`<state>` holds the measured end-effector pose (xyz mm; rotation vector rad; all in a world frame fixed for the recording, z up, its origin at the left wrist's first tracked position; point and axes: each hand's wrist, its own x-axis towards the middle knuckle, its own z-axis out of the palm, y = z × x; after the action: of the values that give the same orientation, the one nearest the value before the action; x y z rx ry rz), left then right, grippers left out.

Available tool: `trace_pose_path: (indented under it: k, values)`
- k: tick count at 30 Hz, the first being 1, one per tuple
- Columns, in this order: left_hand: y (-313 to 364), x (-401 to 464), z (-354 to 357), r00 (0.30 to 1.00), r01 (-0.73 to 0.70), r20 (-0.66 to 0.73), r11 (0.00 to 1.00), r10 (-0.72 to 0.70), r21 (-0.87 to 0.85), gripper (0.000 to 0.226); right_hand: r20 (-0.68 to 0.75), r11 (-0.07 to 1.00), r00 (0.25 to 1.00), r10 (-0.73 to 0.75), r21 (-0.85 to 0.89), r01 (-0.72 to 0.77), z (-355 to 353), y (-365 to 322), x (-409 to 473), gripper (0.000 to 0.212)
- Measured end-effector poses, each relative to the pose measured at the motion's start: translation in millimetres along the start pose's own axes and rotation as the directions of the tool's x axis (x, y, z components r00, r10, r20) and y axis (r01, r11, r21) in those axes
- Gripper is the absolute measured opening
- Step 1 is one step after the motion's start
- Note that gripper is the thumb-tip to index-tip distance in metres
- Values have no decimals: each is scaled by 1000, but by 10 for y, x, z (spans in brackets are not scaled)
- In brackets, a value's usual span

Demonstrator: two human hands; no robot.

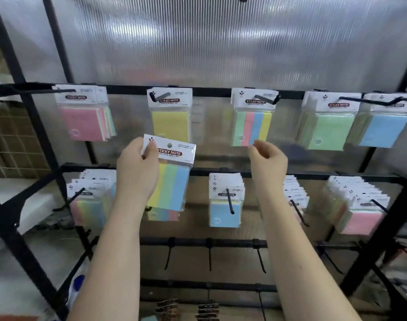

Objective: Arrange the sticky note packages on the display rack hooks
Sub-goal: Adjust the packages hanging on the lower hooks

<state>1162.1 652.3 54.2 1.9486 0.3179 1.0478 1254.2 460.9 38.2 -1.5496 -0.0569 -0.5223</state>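
- Display rack (211,91): black frame with four horizontal bars visible, backed by a ribbed translucent panel (221,42).
- Top bar: five hooks, each carrying sticky note packages. From left: pink-fronted stack (82,121), yellow package (170,125), four-stripe package (253,128), green stack (330,128), blue package (383,129).
- Second bar: five loaded groups, one largely hidden behind the held package; the centre group (225,202) shows a blue front.
- Third bar: bare hooks (209,253), at least three countable.
- Left hand (137,172): thumb and fingers pinched on the upper left corner of the white header card of the held package (172,179), which is striped yellow, green and blue, tilted slightly, and lies just below the yellow package, in front of the second bar.
- Right hand (267,161): loosely curled, holding nothing, fingertips just below the four-stripe package.
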Motion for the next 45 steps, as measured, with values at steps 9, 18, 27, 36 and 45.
trace_pose_path:
  k: [9, 18, 27, 36, 45]
  values:
    - [-148, 129, -214, 995, -94, 8, 992, 95, -87, 33, 250, 902, 965, 82, -430, 35, 111, 431, -421, 15]
    - [290, 22, 14, 950, -231, 132, 922, 283, -311, 33, 192, 869, 977, 98, -495, 10, -144, 436, -509, 18]
    - [943, -52, 541, 894, -281, 203, 851, 401, -443, 30, 67, 785, 998, 1, -619, 41, -734, 413, -410, 34]
    - [1146, -86, 863, 926, -258, 125, 838, 357, -480, 17, 76, 778, 996, -40, -623, 79, -1107, 453, -197, 40]
    - [1135, -95, 1089, 958, -249, 30, 877, 287, -411, 17, 161, 793, 986, -46, -595, 134, -1271, 549, 39, 43]
